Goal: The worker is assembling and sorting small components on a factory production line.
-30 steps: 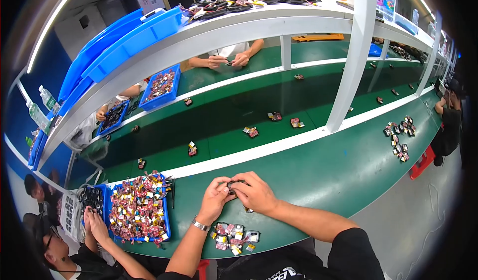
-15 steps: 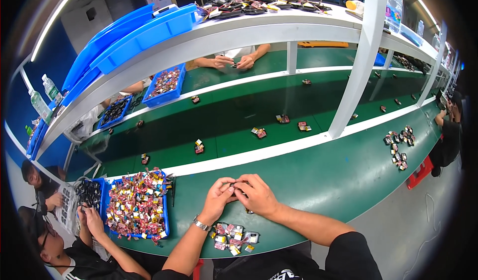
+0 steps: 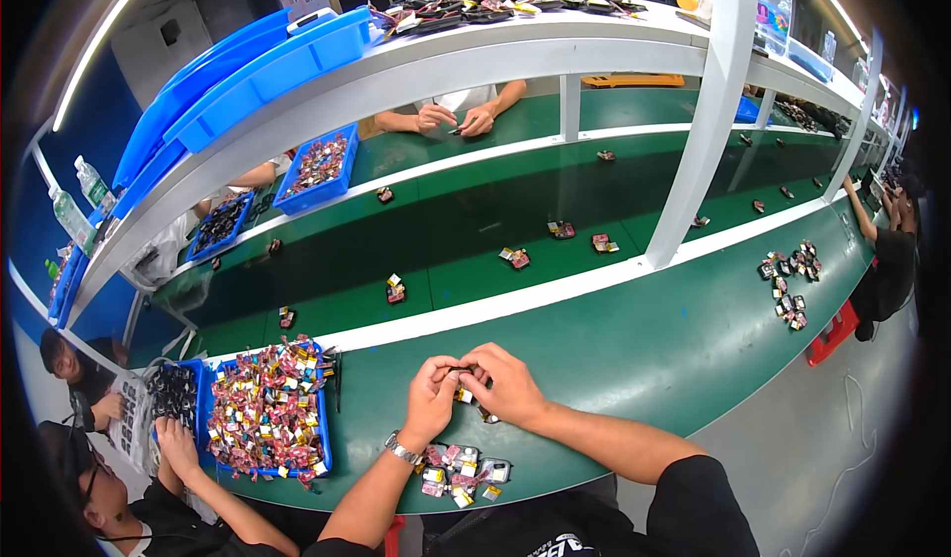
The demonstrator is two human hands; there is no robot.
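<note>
My left hand (image 3: 430, 399), with a metal watch at its wrist, meets my right hand (image 3: 505, 384) above the green worktop. Fingertips of both are closed round a small black electronic part (image 3: 459, 370), mostly hidden by the fingers. A yellow-and-white piece (image 3: 463, 395) shows just under the fingers; whether it hangs from that part I cannot tell. Beside my right wrist lies another small unit (image 3: 487, 415), partly covered. Close to my body, a cluster of small units (image 3: 461, 473) with red, yellow and white pieces rests near my left forearm.
Left of me stands a blue bin (image 3: 325, 428) heaped with red, yellow and white parts. Beyond it a co-worker's hands (image 3: 178, 448) are by a bin of black parts (image 3: 173, 391). Units lie on the green belt (image 3: 446, 290). A white post (image 3: 698, 131) rises ahead.
My hands stay together but have turned slightly, and the yellow-and-white piece now shows beneath them. The co-worker's hands at left have lowered. The whole view has shifted a little.
</note>
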